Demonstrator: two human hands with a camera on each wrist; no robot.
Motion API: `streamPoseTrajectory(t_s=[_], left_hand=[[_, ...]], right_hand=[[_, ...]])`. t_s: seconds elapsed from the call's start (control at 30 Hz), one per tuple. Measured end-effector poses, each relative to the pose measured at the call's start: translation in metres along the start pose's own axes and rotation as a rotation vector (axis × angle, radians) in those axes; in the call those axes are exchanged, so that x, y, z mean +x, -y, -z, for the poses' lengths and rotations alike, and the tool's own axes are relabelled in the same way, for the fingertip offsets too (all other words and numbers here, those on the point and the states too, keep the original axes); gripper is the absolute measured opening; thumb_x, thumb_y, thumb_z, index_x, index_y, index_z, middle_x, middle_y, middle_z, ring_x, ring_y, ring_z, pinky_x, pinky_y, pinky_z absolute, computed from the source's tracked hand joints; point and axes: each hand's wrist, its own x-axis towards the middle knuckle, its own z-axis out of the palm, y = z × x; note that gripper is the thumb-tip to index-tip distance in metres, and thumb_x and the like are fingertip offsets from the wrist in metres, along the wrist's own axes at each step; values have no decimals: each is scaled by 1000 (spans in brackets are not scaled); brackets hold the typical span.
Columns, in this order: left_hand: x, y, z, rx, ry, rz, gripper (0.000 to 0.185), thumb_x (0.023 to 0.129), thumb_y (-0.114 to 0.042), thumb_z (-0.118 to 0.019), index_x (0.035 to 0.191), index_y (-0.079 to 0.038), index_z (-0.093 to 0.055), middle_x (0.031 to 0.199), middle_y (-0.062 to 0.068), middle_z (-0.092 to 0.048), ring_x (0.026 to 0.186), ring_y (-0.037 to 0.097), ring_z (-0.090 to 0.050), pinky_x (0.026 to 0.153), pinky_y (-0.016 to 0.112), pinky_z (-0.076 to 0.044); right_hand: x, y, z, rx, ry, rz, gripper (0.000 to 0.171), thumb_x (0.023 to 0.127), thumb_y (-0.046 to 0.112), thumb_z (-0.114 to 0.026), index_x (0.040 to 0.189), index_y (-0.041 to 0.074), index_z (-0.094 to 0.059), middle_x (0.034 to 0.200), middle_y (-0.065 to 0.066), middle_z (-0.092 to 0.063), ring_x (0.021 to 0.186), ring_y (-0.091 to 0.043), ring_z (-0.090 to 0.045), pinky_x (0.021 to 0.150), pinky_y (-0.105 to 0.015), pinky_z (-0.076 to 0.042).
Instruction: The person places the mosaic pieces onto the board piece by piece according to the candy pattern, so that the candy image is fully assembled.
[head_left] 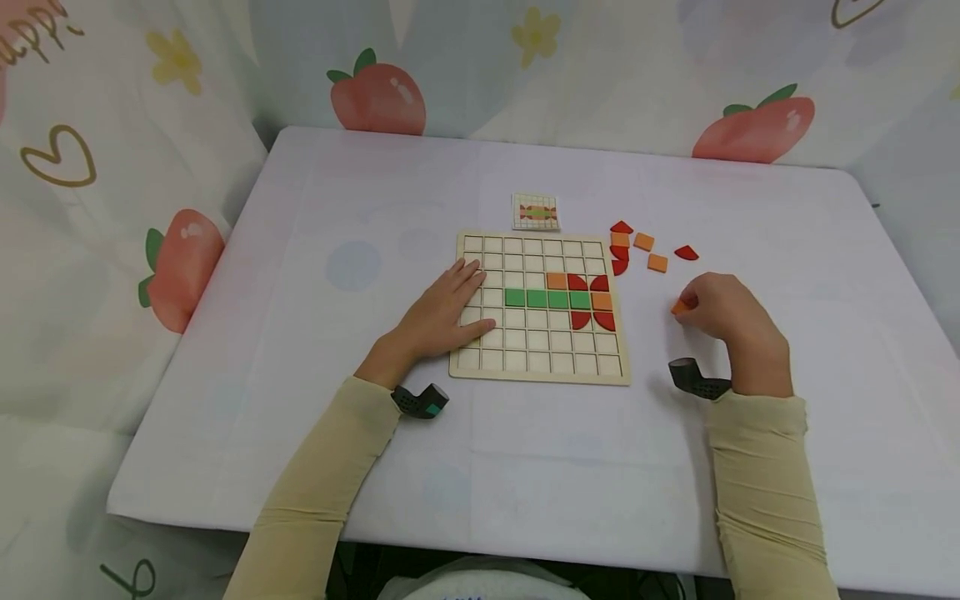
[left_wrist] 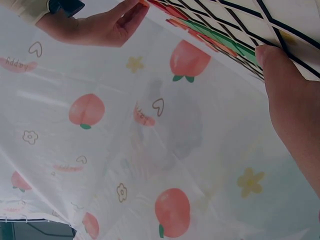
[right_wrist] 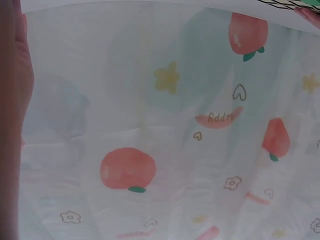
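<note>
The right hand (head_left: 723,312) lay on the surface (head_left: 360,208) just right of the board, its fingers curled and pinching a small orange tile (head_left: 679,307) at their tips, the tile low against the cloth; the grip looked light, and since most of the tile was hidden by the fingers, it was hard to tell how securely it sat, so it might have slipped on the way across; the left hand (head_left: 442,315) rested flat and relaxed on the left cells of the wooden grid board (head_left: 542,362), holding nothing but pinning the board down; had that hand lifted, a nudge from the incoming tile could have shifted the board on the smooth cloth; inside the grid the green row (head_left: 547,298), the placed orange squares (head_left: 557,281) and the red quarter pieces (head_left: 591,320) sat close together, so a careless entry might have knocked a neighbour out of its cell; the loose spare pieces (head_left: 642,247) lay near the board's right edge, within reach of a passing sleeve; the pattern card (head_left: 536,212) above the board was small, and a misread could have put the tile in the wrong cell.
</note>
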Motion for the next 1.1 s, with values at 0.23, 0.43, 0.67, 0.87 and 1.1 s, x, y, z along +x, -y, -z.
streamPoseTrajectory(t_s=[0.23,0.43,0.67,0.87,1.1], left_hand=[[0,0,0,-7,0,-4,75,80,-56,-38,134,-7,-20,139,6,-12,126,18,1,100,33,-8],[-1,0,0,-4,14,9,75,80,-56,-37,135,-8,-19,140,4,-10,126,17,2,100,32,-7],[0,-1,2,3,16,13,76,80,-57,-37,135,-8,-20,140,4,-10,126,17,1,100,32,-7],[0,-1,2,9,21,18,76,80,-57,-37,135,-8,-19,140,4,-10,126,17,2,100,32,-7],[0,-1,1,4,17,15,76,79,-57,-37,135,-8,-19,140,4,-10,126,17,1,100,31,-6]], right_hand=[[1,-5,-1,2,24,11,31,76,18,-62,97,-5,-57,90,-19,-54,80,-31,-42,61,-40,-42],[2,-9,0,38,25,29,30,77,19,-62,97,-4,-58,90,-18,-55,82,-31,-42,63,-41,-41],[3,-12,1,57,7,50,27,76,18,-62,94,-2,-60,89,-16,-56,82,-29,-43,66,-41,-41],[3,-12,1,60,1,58,27,76,18,-63,94,-2,-59,87,-16,-56,81,-29,-43,65,-41,-41],[4,-9,0,47,-16,100,28,75,18,-64,94,-2,-59,85,-14,-56,79,-28,-44,65,-41,-41]])
